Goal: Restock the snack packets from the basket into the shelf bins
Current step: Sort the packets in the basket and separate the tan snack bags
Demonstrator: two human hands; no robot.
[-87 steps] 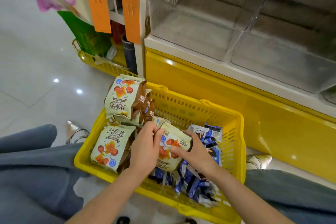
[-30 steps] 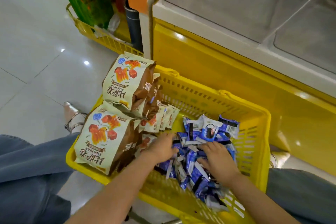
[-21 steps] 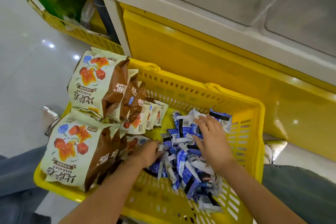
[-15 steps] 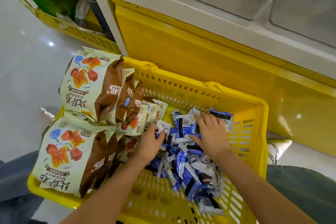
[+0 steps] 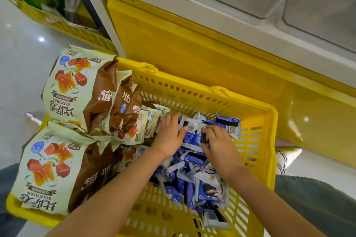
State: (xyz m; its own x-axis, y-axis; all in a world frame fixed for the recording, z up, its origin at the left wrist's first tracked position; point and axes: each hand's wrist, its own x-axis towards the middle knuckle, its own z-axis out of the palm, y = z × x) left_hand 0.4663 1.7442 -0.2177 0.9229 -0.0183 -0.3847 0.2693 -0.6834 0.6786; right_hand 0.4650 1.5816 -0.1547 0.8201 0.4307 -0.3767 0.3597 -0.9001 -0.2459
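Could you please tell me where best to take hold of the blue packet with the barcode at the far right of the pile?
Probably pinch the blue packet by its flat crimped end beside the barcode, coming from the right and above. It lies on top at the pile's far end, its right edge free toward the basket wall, while the right hand crowds its left side.

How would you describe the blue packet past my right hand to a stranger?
Find the yellow basket below the shelf. Beyond the right hand, one blue packet lies nearest the basket's far right corner, its black band and barcode showing.
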